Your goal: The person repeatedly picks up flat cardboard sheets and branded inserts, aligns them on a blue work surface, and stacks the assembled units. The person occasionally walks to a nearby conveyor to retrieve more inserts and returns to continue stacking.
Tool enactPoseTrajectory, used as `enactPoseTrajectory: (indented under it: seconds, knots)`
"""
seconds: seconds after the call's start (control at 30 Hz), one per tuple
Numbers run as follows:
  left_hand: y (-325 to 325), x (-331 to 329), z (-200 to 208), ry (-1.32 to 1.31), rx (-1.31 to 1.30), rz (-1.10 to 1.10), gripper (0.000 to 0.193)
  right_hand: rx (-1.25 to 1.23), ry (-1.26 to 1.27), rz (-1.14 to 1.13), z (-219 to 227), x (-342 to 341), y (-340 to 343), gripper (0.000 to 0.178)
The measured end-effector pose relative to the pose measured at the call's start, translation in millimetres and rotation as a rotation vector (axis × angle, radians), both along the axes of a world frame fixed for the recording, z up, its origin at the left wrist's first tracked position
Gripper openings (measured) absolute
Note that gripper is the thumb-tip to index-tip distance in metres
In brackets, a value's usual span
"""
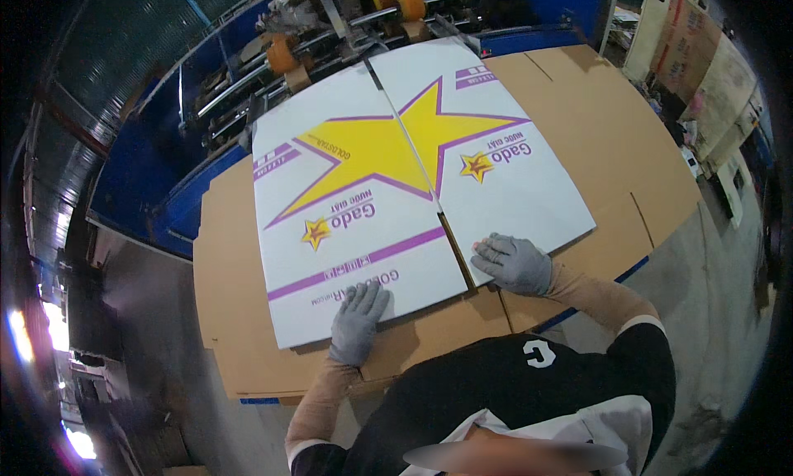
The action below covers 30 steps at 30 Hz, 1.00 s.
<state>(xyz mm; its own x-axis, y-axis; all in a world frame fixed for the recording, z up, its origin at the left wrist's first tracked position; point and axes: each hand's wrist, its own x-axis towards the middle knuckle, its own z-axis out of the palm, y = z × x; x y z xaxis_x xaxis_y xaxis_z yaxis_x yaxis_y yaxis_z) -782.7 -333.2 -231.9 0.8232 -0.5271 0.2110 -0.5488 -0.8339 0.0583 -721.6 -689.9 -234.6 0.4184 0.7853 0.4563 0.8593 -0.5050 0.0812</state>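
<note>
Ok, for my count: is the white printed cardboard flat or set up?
Flat: the white cardboard lies on brown cardboard, no walls standing up.

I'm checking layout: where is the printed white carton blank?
In the head view, the printed white carton blank lies centrally on brown cardboard, below the orange rollers, with left hand and right hand at its near edge.

the head camera, the left one of a side-by-side pair, is looking steeply down from the person's head and is facing the far rollers (410,5). it is sitting close enough for the dark shirt (462,385) to be filling the near edge, while the left hand (353,323), right hand (514,264) and printed white cardboard (355,203) are lying mid-view. its fisheye lens is taking in grey floor (710,327) at left and right.
</note>
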Motion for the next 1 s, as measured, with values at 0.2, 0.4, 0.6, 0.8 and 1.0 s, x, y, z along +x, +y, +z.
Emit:
enactPoseTrajectory:
  seconds: [0.2, 0.4, 0.6, 0.8, 1.0]
  knots:
    - [10, 5, 12, 0.051, 0.099, -0.017, 0.048, -0.018, 0.182, 0.054, 13, 9, 3, 0.045]
    - [123, 79, -8, 0.196, -0.422, 0.653, 0.052, 0.816, 0.587, -0.434, -17, 124, -76, 0.05]
    - [256, 215, -33, 0.376, -1.146, 0.864, 0.059, 1.607, 1.328, -0.549, -24, 297, -151, 0.059]
    - [284, 267, -59, 0.373, -0.907, 0.941, 0.065, 1.003, 1.138, -0.67, -45, 364, -153, 0.061]
    - [269, 266, -39, 0.15, -0.449, 1.06, 0.07, 0.816, 1.011, -0.794, -39, 374, -142, 0.051]
